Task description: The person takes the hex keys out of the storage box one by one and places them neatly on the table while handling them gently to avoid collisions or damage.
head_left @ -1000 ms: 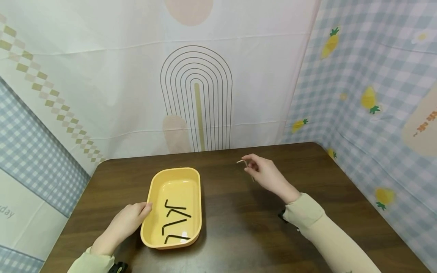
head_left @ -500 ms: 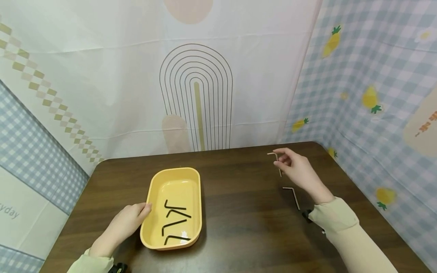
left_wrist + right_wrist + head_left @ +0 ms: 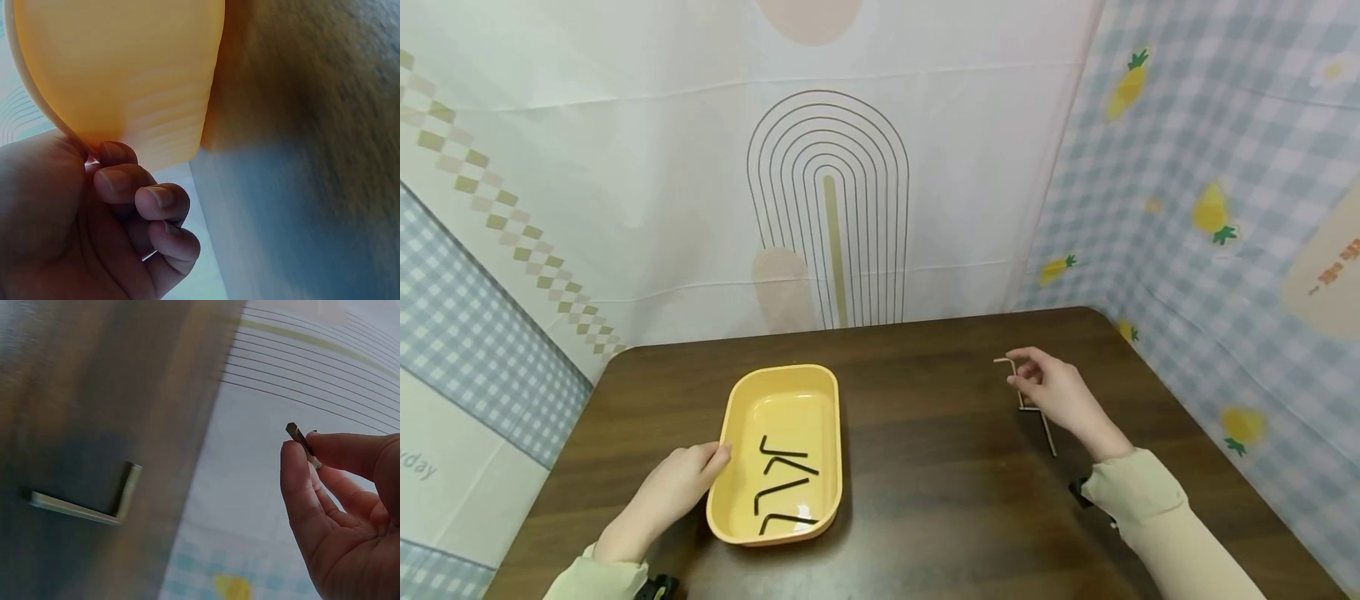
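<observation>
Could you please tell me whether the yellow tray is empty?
Not empty: the head view shows four L-shaped hex keys lying inside the yellow tray, its far end bare.

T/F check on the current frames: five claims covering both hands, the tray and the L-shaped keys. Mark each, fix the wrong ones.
1. The left hand grips the edge of the yellow tray. True.
2. The right hand pinches an L-shaped key between its fingers. True.
3. Six keys lie in the tray. False: four dark L-shaped keys lie there.
4. A loose L-shaped key lies on the table near the right hand. True.
5. The right hand is over the tray. False: it is well off to the tray's right.
</observation>
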Available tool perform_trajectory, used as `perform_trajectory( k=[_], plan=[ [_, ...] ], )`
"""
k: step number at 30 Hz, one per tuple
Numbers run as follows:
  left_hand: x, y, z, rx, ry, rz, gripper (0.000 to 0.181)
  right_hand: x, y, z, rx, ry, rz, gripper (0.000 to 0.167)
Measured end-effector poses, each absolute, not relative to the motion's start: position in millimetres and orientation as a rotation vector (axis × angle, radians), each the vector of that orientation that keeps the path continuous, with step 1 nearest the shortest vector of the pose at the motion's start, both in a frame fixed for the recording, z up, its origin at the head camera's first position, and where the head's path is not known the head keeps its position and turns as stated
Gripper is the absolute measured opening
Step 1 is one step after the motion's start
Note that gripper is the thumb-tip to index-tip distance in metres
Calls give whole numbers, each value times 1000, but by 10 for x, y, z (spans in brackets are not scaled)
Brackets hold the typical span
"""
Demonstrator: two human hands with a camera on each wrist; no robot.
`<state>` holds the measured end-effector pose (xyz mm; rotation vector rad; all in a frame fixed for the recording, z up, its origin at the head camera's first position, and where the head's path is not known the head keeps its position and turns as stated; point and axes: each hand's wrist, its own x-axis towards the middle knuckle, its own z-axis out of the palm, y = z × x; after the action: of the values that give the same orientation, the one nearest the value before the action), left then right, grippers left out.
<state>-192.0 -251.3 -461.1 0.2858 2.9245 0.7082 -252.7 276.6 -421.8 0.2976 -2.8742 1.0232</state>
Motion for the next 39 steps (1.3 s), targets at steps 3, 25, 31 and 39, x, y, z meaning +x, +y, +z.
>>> perform_trajectory(
  k=[3, 25, 31, 39],
  plan=[
    [-1927, -2507, -4608, 279, 2919, 705, 40, -2521, 2757, -4334, 293, -2897, 1037, 38],
    [-1916, -2505, -4610, 257, 2922, 713, 40, -2414, 2683, -4675, 247, -3097, 1080, 33],
    [-1907, -2513, -4622, 250, 2928, 712, 38, -2391, 2682, -4713, 240, -3120, 1075, 32],
    [-1925, -2518, -4620, 259, 2923, 706, 40, -2395, 2705, -4742, 238, -3130, 1051, 31]
  ],
)
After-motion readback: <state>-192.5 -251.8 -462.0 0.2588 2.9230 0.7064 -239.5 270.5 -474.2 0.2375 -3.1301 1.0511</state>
